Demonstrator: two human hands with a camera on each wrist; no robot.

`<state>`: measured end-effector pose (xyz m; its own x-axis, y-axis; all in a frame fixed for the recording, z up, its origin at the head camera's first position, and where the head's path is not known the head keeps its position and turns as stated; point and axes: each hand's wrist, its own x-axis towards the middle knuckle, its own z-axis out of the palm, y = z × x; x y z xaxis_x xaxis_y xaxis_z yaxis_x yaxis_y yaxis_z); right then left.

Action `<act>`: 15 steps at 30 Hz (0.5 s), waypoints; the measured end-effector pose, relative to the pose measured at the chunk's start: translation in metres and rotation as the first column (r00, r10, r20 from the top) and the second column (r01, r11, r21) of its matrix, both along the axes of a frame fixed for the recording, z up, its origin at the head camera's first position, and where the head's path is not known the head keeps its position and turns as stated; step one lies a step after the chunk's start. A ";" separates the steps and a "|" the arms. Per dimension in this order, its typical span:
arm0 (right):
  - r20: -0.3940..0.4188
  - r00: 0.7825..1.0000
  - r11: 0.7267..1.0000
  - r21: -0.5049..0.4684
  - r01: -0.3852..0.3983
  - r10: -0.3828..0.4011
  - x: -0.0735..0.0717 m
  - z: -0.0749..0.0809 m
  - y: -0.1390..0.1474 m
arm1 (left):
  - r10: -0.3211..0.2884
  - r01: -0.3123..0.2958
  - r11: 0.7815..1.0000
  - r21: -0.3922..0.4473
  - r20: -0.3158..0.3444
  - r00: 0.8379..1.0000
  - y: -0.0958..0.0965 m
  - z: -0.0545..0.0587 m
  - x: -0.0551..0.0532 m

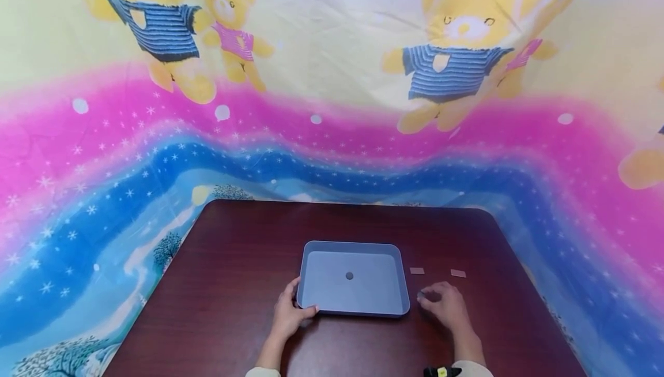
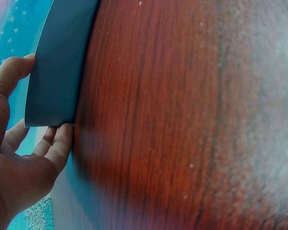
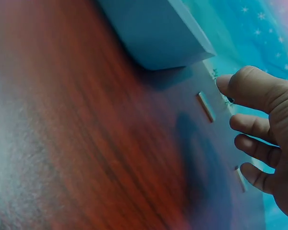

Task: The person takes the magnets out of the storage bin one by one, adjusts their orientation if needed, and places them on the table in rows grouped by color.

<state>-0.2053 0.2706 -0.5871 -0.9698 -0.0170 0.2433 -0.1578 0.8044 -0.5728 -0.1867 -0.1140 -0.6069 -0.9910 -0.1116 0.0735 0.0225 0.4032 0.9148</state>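
A shallow grey-blue rectangular tray [image 1: 358, 250] lies on the table, with one small dark round disc [image 1: 350, 276] on its floor. My left hand [image 1: 290, 309] grips the tray's near left corner, its thumb at the near wall and its fingers along the left side. In the left wrist view that thumb touches the rim of the tray wall [image 2: 62, 72]. To the right of the tray, my right hand [image 1: 445, 305] is raised above the table and pinches a small dark piece [image 1: 421, 294] between thumb and forefinger. Its shape is mostly hidden; the other fingers [image 3: 254, 148] are loosely bent.
Two small flat pinkish rectangles lie beyond my right hand: one rectangle [image 1: 417, 271] close to the tray, another rectangle [image 1: 458, 273] farther right. The dark red wooden table [image 1: 228, 261] has rounded far corners. A printed cloth [image 1: 321, 77] with bears hangs behind and around it.
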 end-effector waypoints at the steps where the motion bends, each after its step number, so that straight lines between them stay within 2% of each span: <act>1: 0.007 1.000 1.000 -0.004 0.005 -0.005 0.000 -0.002 0.000 | -0.001 0.001 1.000 -0.001 -0.002 1.000 0.000 0.000 0.000; 10: 0.086 0.996 0.999 -0.030 0.034 -0.032 0.001 -0.013 0.003 | 0.000 0.000 1.000 0.003 -0.009 1.000 0.000 0.000 0.000; 15: 0.079 0.996 0.999 -0.017 0.035 -0.033 0.001 -0.019 0.005 | 0.005 -0.005 1.000 -0.007 -0.006 1.000 0.000 0.000 0.000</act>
<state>-0.2043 0.2756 -0.6056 -0.9858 0.0202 0.1665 -0.0845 0.7978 -0.5970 -0.1869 -0.1138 -0.6070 -0.9900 -0.1161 0.0801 0.0258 0.4095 0.9119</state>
